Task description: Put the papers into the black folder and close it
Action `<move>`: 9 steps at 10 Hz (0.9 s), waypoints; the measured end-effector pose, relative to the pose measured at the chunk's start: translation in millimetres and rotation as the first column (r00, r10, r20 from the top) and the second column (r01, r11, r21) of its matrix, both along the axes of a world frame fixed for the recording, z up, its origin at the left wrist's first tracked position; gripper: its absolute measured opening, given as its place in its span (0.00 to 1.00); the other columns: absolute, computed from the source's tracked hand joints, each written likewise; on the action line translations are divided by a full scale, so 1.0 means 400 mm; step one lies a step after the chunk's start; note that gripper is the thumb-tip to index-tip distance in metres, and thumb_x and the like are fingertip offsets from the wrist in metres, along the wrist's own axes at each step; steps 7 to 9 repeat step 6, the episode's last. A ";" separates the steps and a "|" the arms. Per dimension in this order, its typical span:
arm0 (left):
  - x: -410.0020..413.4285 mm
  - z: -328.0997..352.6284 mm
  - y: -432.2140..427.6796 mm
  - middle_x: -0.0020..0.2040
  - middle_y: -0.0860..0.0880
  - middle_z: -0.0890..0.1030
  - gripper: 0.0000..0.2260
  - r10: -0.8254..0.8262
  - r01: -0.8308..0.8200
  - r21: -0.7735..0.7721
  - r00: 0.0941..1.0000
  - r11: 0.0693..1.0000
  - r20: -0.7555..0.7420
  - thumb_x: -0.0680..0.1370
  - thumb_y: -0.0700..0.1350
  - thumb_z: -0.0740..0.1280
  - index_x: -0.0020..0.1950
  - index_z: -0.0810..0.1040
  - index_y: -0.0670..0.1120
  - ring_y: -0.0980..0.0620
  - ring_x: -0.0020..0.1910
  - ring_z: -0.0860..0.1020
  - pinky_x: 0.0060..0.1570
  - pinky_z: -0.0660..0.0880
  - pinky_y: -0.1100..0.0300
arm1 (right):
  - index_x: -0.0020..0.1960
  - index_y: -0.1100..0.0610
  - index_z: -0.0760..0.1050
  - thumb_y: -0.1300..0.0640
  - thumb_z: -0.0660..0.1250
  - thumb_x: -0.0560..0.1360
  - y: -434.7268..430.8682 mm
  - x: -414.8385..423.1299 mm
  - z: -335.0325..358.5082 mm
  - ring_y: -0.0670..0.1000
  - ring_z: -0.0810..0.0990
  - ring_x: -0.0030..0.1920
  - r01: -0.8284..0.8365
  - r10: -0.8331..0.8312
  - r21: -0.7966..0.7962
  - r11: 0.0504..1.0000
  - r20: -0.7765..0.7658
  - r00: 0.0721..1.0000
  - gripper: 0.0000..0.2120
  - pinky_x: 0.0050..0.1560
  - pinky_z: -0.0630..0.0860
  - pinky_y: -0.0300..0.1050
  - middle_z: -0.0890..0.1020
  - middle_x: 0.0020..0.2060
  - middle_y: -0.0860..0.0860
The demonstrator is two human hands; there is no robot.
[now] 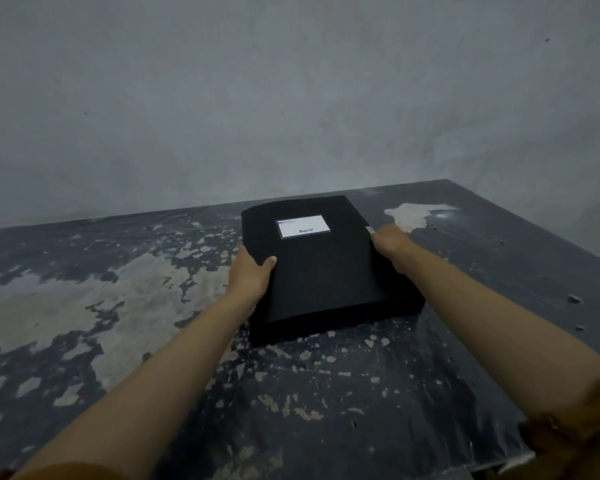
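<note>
Black folder point(323, 268) lies shut on worn table point(118, 306), long axis running away from person, left hand point(252, 275) gripping its left edge, right hand point(390, 242) curled on right edge; no papers visible.

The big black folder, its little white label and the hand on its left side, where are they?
Black folder point(326, 282): head view, middle of cover.
White label point(303, 226): head view, its centre.
Left hand point(252, 271): head view, back of hand.
</note>
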State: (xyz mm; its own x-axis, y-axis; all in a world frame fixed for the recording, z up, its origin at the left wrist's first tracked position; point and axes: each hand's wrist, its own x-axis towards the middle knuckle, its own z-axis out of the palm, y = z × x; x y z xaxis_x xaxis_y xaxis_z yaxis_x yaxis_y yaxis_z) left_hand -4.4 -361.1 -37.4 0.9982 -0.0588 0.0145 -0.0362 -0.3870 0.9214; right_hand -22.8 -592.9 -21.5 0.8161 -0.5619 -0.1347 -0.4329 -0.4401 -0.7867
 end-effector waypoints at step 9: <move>0.059 0.189 0.128 0.79 0.42 0.52 0.31 -0.037 -0.062 0.467 0.979 0.882 0.201 0.78 0.53 0.58 0.77 0.52 0.42 0.42 0.77 0.52 0.74 0.53 0.51 | 0.73 0.59 0.61 0.42 0.52 0.79 0.108 -0.032 0.132 0.62 0.61 0.72 -0.085 0.073 -0.576 0.813 -0.044 0.996 0.29 0.69 0.62 0.58 0.65 0.73 0.60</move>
